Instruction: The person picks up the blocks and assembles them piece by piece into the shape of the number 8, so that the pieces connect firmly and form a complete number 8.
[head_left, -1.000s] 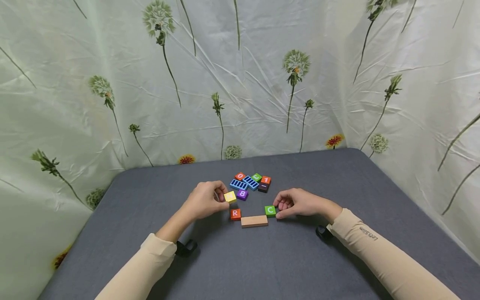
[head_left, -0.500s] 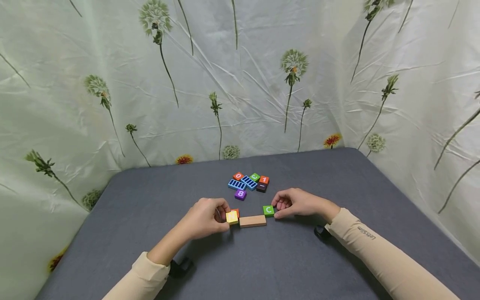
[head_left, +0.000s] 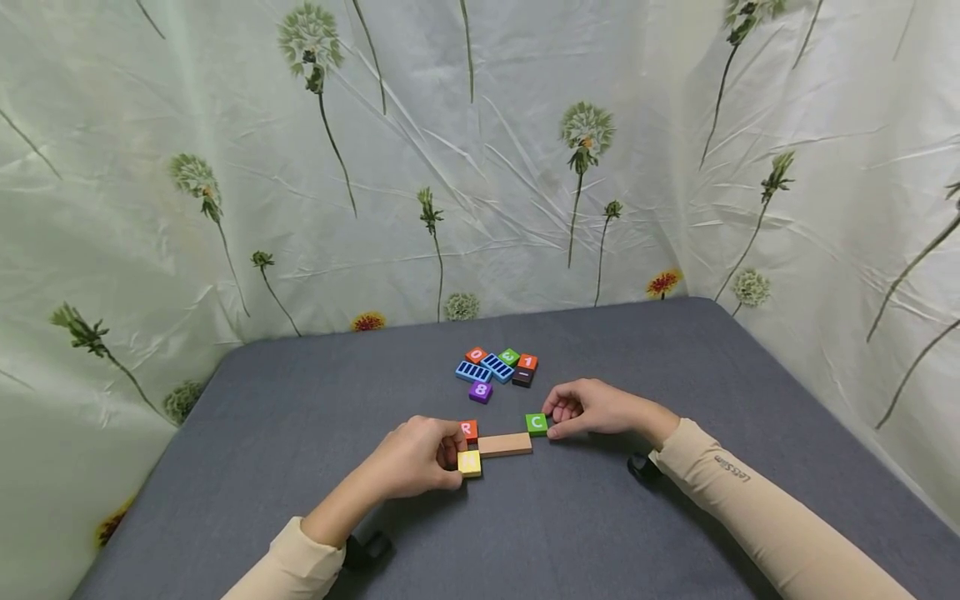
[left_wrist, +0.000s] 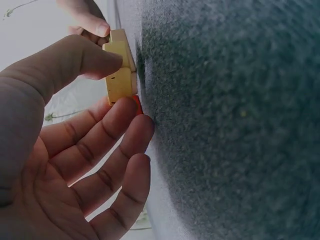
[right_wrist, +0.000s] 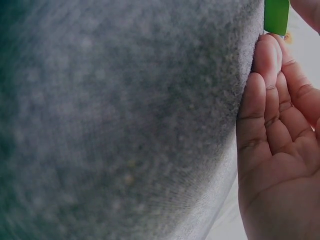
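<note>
In the head view my left hand [head_left: 420, 454] pinches a yellow letter block [head_left: 469, 464] by its left side, thumb in front and fingers behind. Its letter is too faint to read. Close behind it lies a red R block [head_left: 469, 429], partly covered by the fingers. A plain wooden bar [head_left: 505, 445] lies to the right of these two. Beyond the bar's right end, my right hand [head_left: 600, 408] holds a green C block [head_left: 536, 424] at its right corners. In the right wrist view the green block [right_wrist: 276, 17] shows between thumb and fingers.
Farther back on the grey cloth-covered table [head_left: 337, 383] lies a loose cluster: a purple 8 block [head_left: 481, 392], two blue striped blocks [head_left: 473, 372], a dark block [head_left: 523, 377] and several number blocks. A flowered curtain [head_left: 510, 167] hangs behind the table.
My left hand has brought the yellow block from near the purple 8 block toward me, past the red R block to its front. The right hand stays at the green C block.
</note>
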